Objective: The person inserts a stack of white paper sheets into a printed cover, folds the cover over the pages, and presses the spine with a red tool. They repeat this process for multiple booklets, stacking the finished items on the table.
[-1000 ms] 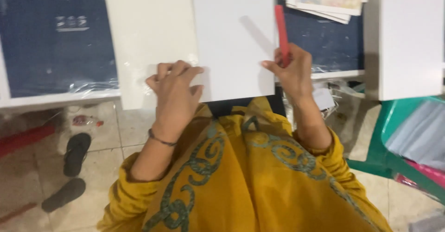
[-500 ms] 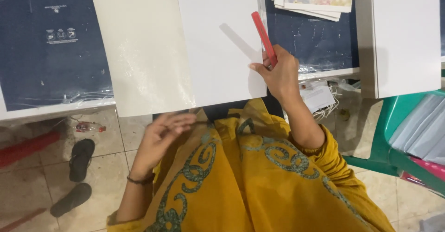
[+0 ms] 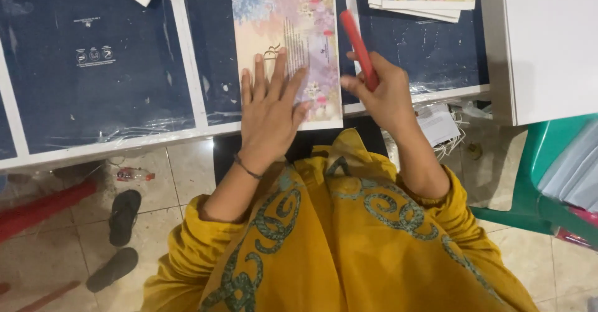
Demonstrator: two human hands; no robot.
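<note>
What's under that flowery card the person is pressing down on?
The floral card lies on a dark blue table under the left hand. Whether anything lies between card and table is hidden by the card itself.

One view only, from a head-worn camera. Looks steeply down from above the person's own chest and lap, facing forward over the near edge of the tabletop [image 3: 93, 69]. Close in: hands [image 3: 271, 109] and forearms fill the middle, the tabletop takes the upper part, tiled floor [image 3: 68, 225] shows lower left, a green chair [image 3: 548, 181] at the right edge. No second view to share anything with.
</note>
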